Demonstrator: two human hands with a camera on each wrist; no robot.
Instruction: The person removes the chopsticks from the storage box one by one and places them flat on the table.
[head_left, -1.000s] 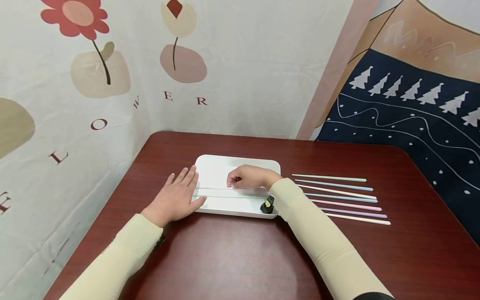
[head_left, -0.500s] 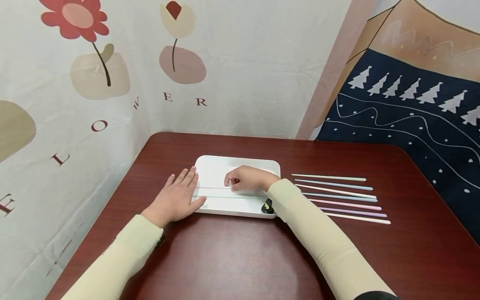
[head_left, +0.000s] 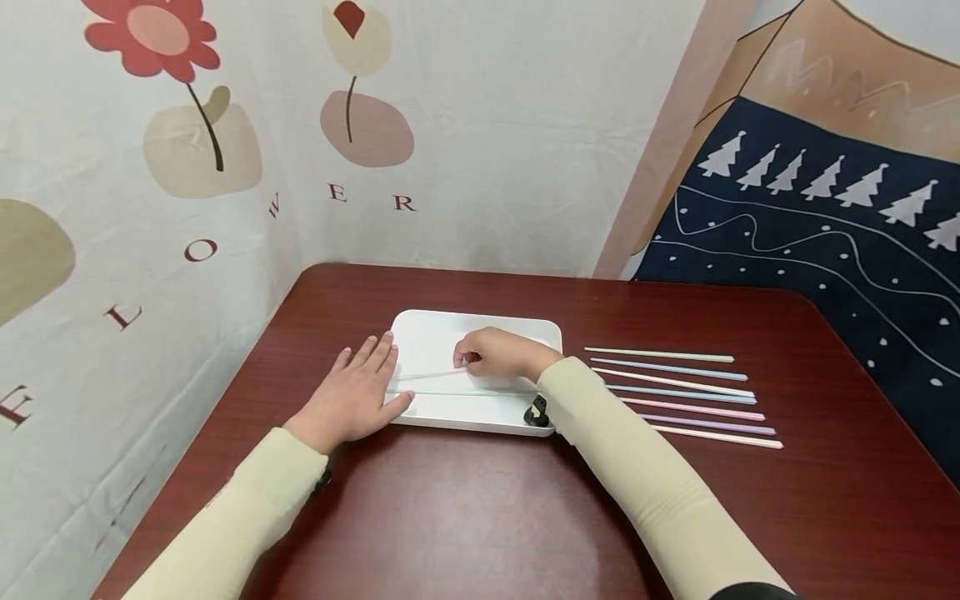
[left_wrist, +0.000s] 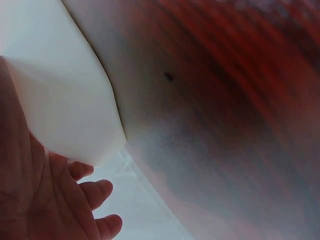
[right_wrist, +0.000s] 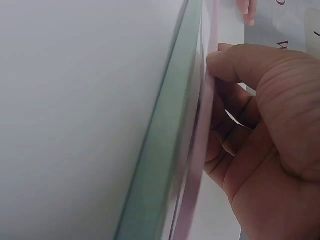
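Note:
A white tray [head_left: 427, 340] lies on the table. My left hand [head_left: 351, 396] rests at its left edge with straight, spread fingers; the left wrist view shows the palm and fingers [left_wrist: 97, 192] beside the tray wall. Over the tray, my right hand [head_left: 504, 354] pinches a pink chopstick [right_wrist: 199, 145] between thumb and fingers. In the head view this chopstick [head_left: 431, 376] looks pale and slants a little, its right part hidden behind the hand. A green chopstick [right_wrist: 162, 145] lies in the tray in front of it.
Right of the tray, several pastel chopsticks lie in a spread row, among them a green one [head_left: 660, 355], a pink one [head_left: 697, 409] and a purple one [head_left: 708, 426]. Printed cloth [head_left: 510, 167] hangs behind the dark red table [head_left: 450, 508].
The pink chopstick now slants, its right part raised by my right hand, where before it lay level beside the green one. My left hand has stayed put.

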